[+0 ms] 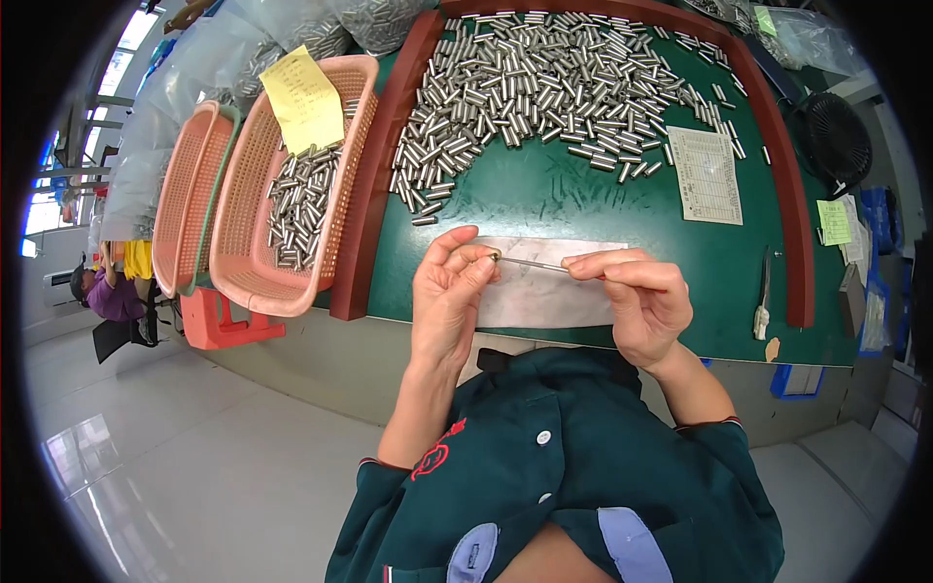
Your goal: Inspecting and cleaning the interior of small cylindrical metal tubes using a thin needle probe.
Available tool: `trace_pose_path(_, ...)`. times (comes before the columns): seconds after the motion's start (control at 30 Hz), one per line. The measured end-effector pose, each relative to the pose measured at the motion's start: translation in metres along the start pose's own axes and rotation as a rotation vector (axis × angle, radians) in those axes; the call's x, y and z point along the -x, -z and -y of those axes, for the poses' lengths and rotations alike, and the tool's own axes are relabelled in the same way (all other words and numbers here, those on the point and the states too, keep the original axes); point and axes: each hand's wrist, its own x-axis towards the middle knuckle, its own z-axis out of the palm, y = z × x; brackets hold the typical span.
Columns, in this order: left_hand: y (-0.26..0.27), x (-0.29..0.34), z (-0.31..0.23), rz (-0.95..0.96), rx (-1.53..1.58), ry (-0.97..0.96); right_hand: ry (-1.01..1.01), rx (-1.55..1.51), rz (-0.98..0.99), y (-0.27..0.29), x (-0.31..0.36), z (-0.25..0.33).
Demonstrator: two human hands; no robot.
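Note:
My left hand [445, 301] pinches a small metal cylinder [495, 256] between thumb and fingertips, its round end showing. A thin metal rod [533, 264] runs from the fingertips of my right hand [649, 303] to that cylinder. Its tip meets the cylinder's end; whether it goes inside is too small to tell. Both hands hover over a smudged white sheet [559, 303] near the front edge of the green table [544, 199]. Beyond them lies a broad heap of short shiny metal cylinders [544, 92].
Red rails [381, 165] border the table. To the left, a pink basket [255, 277] holds more cylinders and a yellow note [303, 99]. A written card [706, 175], a thin white-handled tool [763, 311] and a black fan [833, 141] are at right. Another person [109, 296] sits far left.

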Motion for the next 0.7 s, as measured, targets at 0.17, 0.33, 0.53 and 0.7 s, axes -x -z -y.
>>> trace_pose_path(0.17,0.0007,-0.0005,-0.0010,-0.005,0.020,0.007,0.315,0.305,0.036,0.0015,-0.0033,0.0025)
trace_pose_path(0.33,0.0020,-0.0002,-0.0008,0.009,0.050,0.008,0.249,0.133,-0.046,0.0023,-0.0019,0.0000)
trace_pose_path(0.53,-0.0015,-0.0007,-0.0026,-0.001,0.042,0.008,0.160,0.084,0.000,0.0011,-0.0010,-0.0008)
trace_pose_path(0.7,0.0004,0.0001,-0.0036,0.006,0.042,0.025,0.161,0.018,-0.019,-0.0025,-0.0022,-0.0021)
